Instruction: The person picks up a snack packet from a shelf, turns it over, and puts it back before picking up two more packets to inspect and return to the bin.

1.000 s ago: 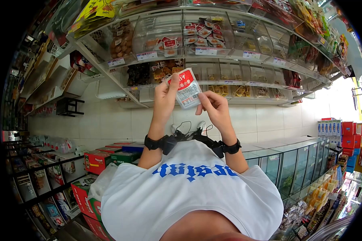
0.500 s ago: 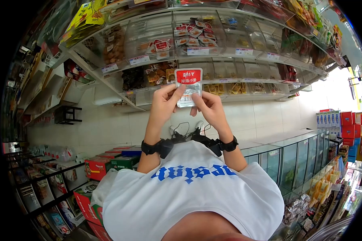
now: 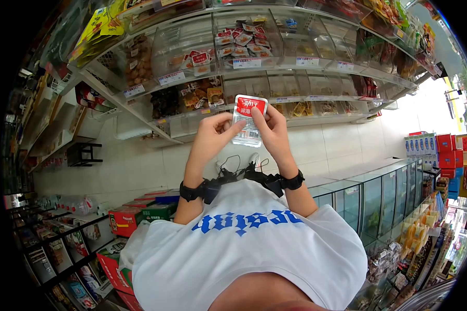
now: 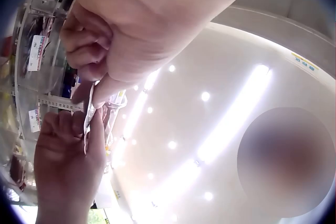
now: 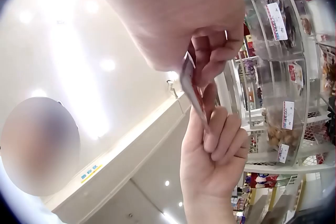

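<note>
A small flat packet (image 3: 248,136), red at the top and silver with print below, is held upright in front of the chest between both hands. The left hand (image 3: 211,136) pinches its left edge, thumb on the printed face. On the right side the right hand (image 3: 275,136) grips it, its thumb lying over the red part. Seen edge-on in the left wrist view, the packet (image 4: 89,121) lies between the left hand (image 4: 113,40) and the right hand (image 4: 68,161). The right wrist view shows the packet (image 5: 193,90) slightly bent, fingers curled behind it.
Shelves with clear bins of wrapped snacks (image 3: 244,41) and price labels stand ahead. A black stool (image 3: 84,154) is at the left on the tiled floor (image 3: 192,160). Glass tanks (image 3: 371,207) run along the right; red and green boxes (image 3: 123,222) are at the lower left.
The packet has turned from tilted to nearly upright. The right hand has shifted up its side, with its thumb now on the red part; the left thumb is lower on the packet than before.
</note>
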Demonstrator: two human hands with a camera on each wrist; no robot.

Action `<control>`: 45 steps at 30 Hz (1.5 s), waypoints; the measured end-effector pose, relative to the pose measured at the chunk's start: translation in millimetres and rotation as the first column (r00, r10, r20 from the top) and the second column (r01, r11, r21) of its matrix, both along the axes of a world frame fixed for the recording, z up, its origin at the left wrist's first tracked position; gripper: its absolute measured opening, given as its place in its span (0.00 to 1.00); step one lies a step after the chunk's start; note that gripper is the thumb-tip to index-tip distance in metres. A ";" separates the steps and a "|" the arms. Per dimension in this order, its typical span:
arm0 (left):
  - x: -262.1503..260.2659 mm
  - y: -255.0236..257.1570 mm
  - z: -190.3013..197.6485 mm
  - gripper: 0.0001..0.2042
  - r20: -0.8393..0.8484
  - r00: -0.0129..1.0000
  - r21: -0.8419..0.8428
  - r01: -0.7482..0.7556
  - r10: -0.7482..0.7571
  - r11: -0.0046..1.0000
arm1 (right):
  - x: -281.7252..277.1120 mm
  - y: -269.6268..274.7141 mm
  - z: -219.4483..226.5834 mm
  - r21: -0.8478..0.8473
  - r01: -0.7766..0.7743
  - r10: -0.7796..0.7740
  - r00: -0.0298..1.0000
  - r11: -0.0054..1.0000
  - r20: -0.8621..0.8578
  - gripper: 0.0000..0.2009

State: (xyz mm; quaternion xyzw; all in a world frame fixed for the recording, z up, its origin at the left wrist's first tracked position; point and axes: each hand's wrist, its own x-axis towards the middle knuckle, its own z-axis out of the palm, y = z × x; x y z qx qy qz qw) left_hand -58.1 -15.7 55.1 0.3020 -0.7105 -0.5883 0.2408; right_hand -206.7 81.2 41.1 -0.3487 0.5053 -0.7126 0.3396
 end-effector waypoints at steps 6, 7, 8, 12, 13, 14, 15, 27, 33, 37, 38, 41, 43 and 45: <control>-19.8 14.7 -4.5 0.27 -0.182 0.975 -0.068 -0.145 0.130 0.987 | 11.0 -4.8 -4.1 -0.061 0.110 -0.121 0.703 0.992 -0.701 0.22; -20.4 19.9 -7.5 0.28 -0.191 0.973 0.000 -0.132 0.129 0.991 | 18.6 -2.7 -4.7 -0.052 0.060 -0.079 0.734 0.997 -0.675 0.24; -26.1 20.7 -11.3 0.26 -0.215 0.956 -0.075 -0.219 0.199 0.973 | 26.7 -1.7 -3.3 -0.047 0.007 -0.035 0.762 0.999 -0.647 0.27; 2.7 -13.8 -7.6 0.23 -0.082 0.978 0.136 -0.181 0.193 0.974 | 15.6 -1.6 -6.4 -0.026 0.082 -0.078 0.734 0.996 -0.675 0.32; 4.2 -14.2 -2.5 0.23 -0.118 0.973 0.140 -0.182 0.199 0.973 | 12.4 -3.0 -3.8 -0.019 0.171 -0.138 0.716 0.985 -0.684 0.32; 4.4 -12.4 2.0 0.23 -0.152 0.967 0.147 -0.183 0.205 0.972 | 9.7 -4.8 0.1 -0.028 0.184 -0.161 0.762 0.982 -0.627 0.24; 4.3 -10.6 4.8 0.22 -0.186 0.960 0.155 -0.181 0.209 0.971 | 6.2 -4.6 -3.3 0.101 0.041 0.013 0.877 0.994 -0.481 0.21; -0.1 -15.3 -0.3 0.12 -0.097 0.985 0.263 -0.112 0.142 0.958 | -2.4 -10.6 -22.0 0.134 -0.151 0.142 0.987 0.979 0.072 0.12; -5.4 -23.4 -16.7 0.11 0.015 1.000 0.304 0.018 -0.023 0.952 | -17.9 -29.7 -32.0 0.081 0.075 -0.082 0.993 0.994 0.082 0.12; -18.3 -32.8 -26.6 0.09 -0.046 0.995 0.342 -0.072 0.093 0.937 | -17.8 -49.8 -30.5 0.093 0.077 -0.099 0.961 0.993 0.259 0.11; -19.7 -38.4 -28.9 0.08 -0.052 0.991 0.336 -0.101 0.125 0.936 | -12.7 -53.9 -26.3 0.070 0.017 -0.033 0.970 0.997 0.241 0.12; -24.9 -59.8 -37.5 0.11 -0.053 0.975 0.302 -0.188 0.214 0.935 | -8.0 -67.9 -35.2 0.142 -0.170 0.146 0.976 0.975 0.162 0.14; -31.0 -72.7 -37.3 0.14 -0.057 0.961 0.255 -0.247 0.269 0.935 | -10.8 -81.2 -43.4 0.209 -0.183 0.148 0.974 0.961 0.171 0.14; -30.6 -91.5 -45.7 0.22 -0.105 0.975 0.255 -0.165 0.197 0.953 | -23.0 -99.7 -51.3 0.256 -0.199 0.181 0.979 0.946 0.094 0.13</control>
